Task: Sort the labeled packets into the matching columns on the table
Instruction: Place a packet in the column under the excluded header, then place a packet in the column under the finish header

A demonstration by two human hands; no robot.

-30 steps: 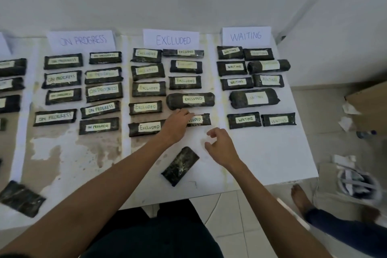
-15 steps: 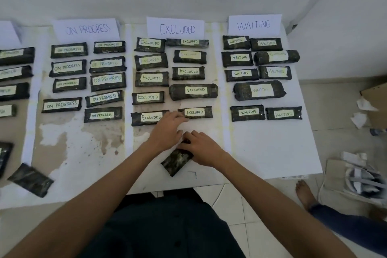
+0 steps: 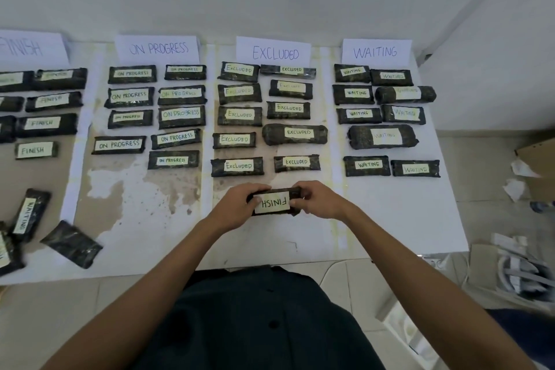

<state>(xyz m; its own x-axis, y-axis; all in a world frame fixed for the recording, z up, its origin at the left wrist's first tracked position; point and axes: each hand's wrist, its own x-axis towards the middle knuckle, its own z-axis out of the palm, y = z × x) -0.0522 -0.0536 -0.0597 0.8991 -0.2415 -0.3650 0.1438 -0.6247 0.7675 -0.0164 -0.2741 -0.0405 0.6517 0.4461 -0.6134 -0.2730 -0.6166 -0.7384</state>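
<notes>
A dark packet (image 3: 272,202) with a white label reading FINISH, upside down to me, is held level just above the table's near middle. My left hand (image 3: 237,207) grips its left end and my right hand (image 3: 318,201) its right end. Behind it stand paper signs FINISH (image 3: 27,48), ON PROGRESS (image 3: 157,48), EXCLUDED (image 3: 274,52) and WAITING (image 3: 375,52), each heading a column of several labeled packets. The held packet sits below the EXCLUDED column.
At the near left lie loose packets: one labeled WAITING (image 3: 28,215), one face down (image 3: 72,245), another cut off by the frame edge (image 3: 7,252). The table (image 3: 405,219) ends at the right; boxes and paper scraps (image 3: 522,273) litter the floor there.
Both hands picked up the face-down packet from the table's near middle and turned it over, so its FINISH label now shows. The camera view shifted left, revealing the FINISH column.
</notes>
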